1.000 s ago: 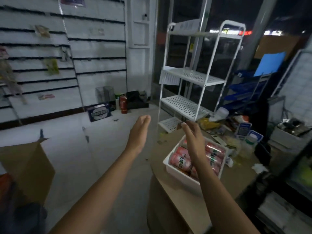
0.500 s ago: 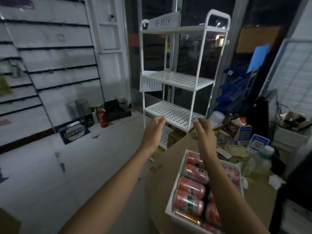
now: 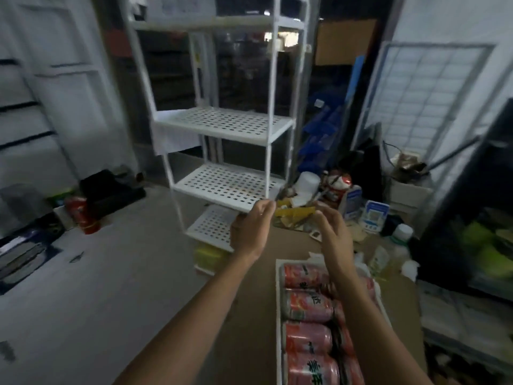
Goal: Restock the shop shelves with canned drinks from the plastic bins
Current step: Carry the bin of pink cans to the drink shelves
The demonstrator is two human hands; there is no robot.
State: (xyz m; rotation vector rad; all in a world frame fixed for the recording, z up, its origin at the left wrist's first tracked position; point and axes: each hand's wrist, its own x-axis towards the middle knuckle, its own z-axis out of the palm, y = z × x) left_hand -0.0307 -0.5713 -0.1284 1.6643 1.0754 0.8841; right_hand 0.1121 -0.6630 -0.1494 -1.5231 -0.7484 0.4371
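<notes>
While both hands hang empty in front of the rack [image 3: 224, 126], left hand [image 3: 251, 232] and right hand [image 3: 331, 234] with fingers loosely curled and apart, the cans [image 3: 308, 337] lie on their sides in the white bin [image 3: 278, 301] on the table [image 3: 249, 329]. Full cans look heavy, rigid and slick; I'd grip one round its middle.

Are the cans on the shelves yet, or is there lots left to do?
Nothing looks done yet: the white rack has bare shelves where they show. Right now the left hand and right hand are both empty, held out between the rack and the white bin. Still to do: the red cans filling the bin all need shelving.
</notes>
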